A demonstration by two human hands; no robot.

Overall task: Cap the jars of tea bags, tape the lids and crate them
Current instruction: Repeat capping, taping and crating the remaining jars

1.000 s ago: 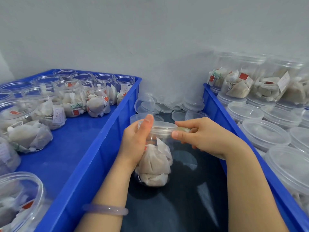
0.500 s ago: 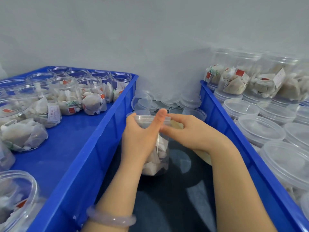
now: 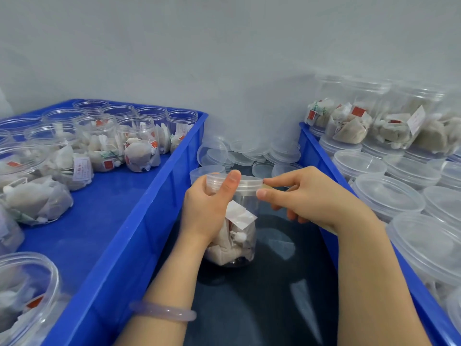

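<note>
Tea-bag jar (image 3: 243, 243) judged light, slick, crushable; hold below lid (image 3: 249, 183). Left hand (image 3: 208, 211) grips it at 9 o'clock; right hand (image 3: 308, 198) pinches tape (image 3: 268, 187) at 3 o'clock.

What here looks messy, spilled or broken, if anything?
Nothing spilled or broken. Only the loose lids heaped between the left crate and right crate look untidy, one lid propped on edge. The jar gripped by the left hand is upright, its cap level.
</note>
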